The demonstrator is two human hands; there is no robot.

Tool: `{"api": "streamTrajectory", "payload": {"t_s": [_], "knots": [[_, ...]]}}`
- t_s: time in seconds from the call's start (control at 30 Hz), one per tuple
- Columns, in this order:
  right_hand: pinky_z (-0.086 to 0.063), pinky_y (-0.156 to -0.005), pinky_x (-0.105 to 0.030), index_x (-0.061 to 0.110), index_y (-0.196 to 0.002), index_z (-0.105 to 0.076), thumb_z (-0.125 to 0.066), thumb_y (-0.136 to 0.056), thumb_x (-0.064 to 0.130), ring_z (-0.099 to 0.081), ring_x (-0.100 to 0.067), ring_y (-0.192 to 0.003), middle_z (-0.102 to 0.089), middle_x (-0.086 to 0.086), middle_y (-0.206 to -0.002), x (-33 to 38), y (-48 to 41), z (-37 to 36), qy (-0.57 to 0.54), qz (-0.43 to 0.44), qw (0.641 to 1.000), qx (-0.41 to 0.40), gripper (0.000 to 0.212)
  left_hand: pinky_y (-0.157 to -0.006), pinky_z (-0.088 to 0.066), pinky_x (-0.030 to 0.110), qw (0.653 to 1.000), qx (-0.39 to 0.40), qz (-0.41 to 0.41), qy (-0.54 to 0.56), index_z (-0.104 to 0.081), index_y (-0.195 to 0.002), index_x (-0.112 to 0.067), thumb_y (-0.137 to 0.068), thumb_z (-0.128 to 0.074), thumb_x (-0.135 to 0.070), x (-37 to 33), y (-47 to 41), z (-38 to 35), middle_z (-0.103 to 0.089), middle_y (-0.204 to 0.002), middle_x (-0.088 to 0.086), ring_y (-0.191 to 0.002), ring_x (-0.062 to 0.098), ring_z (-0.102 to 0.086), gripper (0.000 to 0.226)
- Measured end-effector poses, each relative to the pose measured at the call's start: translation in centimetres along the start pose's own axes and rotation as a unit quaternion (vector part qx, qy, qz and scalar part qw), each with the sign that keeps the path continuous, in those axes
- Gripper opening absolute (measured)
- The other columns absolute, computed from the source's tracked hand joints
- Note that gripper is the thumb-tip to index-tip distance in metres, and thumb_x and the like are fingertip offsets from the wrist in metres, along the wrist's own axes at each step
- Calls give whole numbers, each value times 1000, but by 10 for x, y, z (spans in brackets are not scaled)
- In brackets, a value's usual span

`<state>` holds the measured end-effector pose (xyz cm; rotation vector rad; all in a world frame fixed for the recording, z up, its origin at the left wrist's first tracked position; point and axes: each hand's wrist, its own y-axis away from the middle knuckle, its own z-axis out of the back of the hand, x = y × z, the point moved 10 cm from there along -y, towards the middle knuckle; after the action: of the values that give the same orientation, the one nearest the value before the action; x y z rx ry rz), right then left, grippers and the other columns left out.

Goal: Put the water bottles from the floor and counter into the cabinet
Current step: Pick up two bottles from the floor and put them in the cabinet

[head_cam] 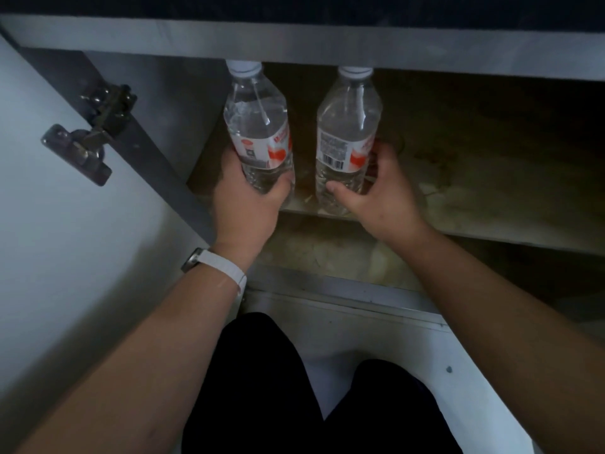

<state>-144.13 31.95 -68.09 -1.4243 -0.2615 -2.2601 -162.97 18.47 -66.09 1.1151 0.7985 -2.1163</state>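
Head view: the person is standing two bottles side by side inside the open cabinet.

The left hand is gripping the left clear plastic water bottle low. The right hand is curling its thumb and fingers round the right clear plastic water bottle. Both are sitting upright at the stained cabinet shelf's near edge, probably held low so their caps pass under the frame.

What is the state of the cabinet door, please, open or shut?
Open: the cabinet door is swung out to the left, its hinge exposed and the shelf inside in view.
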Motion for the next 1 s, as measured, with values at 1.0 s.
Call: {"api": "streamTrajectory", "payload": {"t_s": [1.0], "knots": [[-46, -74, -8, 16, -132, -40, -85, -75, 26, -55, 1, -95, -56, 15, -110, 31, -76, -67, -81, 19, 996, 42, 73, -104, -49, 40, 995, 24, 48, -82, -45, -140, -33, -81, -76, -48, 18, -45, 28, -61, -133, -15, -122, 10, -59, 68]]}}
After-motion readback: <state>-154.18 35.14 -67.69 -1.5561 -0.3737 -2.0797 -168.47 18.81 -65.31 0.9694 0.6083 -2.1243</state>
